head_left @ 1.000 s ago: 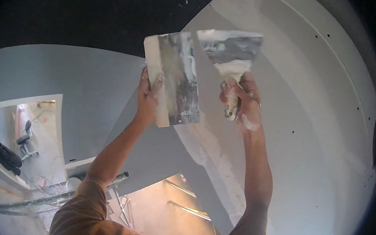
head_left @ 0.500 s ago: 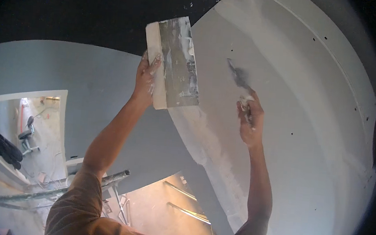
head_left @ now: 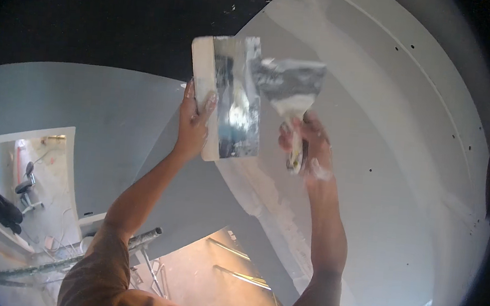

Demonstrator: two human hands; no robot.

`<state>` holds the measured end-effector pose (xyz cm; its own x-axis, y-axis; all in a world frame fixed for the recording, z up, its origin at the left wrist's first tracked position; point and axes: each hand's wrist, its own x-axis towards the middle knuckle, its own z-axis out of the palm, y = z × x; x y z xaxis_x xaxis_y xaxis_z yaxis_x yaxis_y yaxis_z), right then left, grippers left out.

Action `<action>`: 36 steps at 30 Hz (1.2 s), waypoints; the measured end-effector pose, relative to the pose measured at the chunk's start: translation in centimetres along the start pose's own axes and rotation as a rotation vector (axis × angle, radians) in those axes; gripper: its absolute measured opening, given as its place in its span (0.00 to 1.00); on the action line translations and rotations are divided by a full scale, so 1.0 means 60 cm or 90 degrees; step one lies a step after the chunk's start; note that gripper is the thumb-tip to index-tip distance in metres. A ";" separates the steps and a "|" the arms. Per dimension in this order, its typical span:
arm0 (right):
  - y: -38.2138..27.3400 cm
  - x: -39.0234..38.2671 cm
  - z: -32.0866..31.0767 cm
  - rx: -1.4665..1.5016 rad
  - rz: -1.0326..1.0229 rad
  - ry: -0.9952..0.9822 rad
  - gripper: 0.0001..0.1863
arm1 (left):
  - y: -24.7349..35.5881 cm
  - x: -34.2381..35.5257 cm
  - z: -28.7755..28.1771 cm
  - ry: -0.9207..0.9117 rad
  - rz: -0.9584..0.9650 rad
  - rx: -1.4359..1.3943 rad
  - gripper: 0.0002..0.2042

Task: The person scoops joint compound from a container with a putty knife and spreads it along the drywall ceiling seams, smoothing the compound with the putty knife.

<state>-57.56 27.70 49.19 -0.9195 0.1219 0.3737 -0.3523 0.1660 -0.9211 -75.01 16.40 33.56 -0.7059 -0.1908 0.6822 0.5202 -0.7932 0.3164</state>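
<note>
My left hand [head_left: 194, 124] is wrapped round the pale handle strip of a wide taping knife [head_left: 233, 102], held upright. Its metal blade is streaked with white compound. Just to the right, my right hand [head_left: 317, 143] grips a smaller putty knife [head_left: 293, 84] by its smeared handle. That knife's broad blade points up, its left corner close to the wide knife's edge; whether they touch I cannot tell. White compound lies near the base of its blade, and the picture is blurred there. White smears mark both hands.
Grey boarding [head_left: 380, 211] with small dark spots and a whitish filled seam [head_left: 259, 192] spans the right. A black surface [head_left: 105, 18] fills the upper left. Lower left are a doorway frame [head_left: 68, 178], an office chair [head_left: 28, 183] beyond it, and a metal pipe [head_left: 144, 237].
My right hand has turned its putty knife, so the blade's broad face now shows, and brought it left beside the wide knife. The wide knife has come slightly lower and stands more upright.
</note>
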 end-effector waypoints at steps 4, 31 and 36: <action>-0.060 0.149 -0.068 -1.090 -0.568 0.088 0.21 | -0.038 -0.017 -0.016 0.048 -0.141 -0.096 0.23; -0.205 0.281 -0.108 -1.914 -0.442 0.023 0.19 | 0.018 -0.109 -0.063 0.012 -0.262 -0.114 0.28; -0.170 0.427 -0.095 -1.869 -0.394 -0.062 0.10 | 0.023 -0.159 -0.072 0.038 -0.323 -0.194 0.28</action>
<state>-76.52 34.69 68.77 -0.9226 -0.2805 0.2649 0.2851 -0.0334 0.9579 -69.65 14.63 24.63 -0.8606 0.2310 0.4539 -0.0451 -0.9223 0.3838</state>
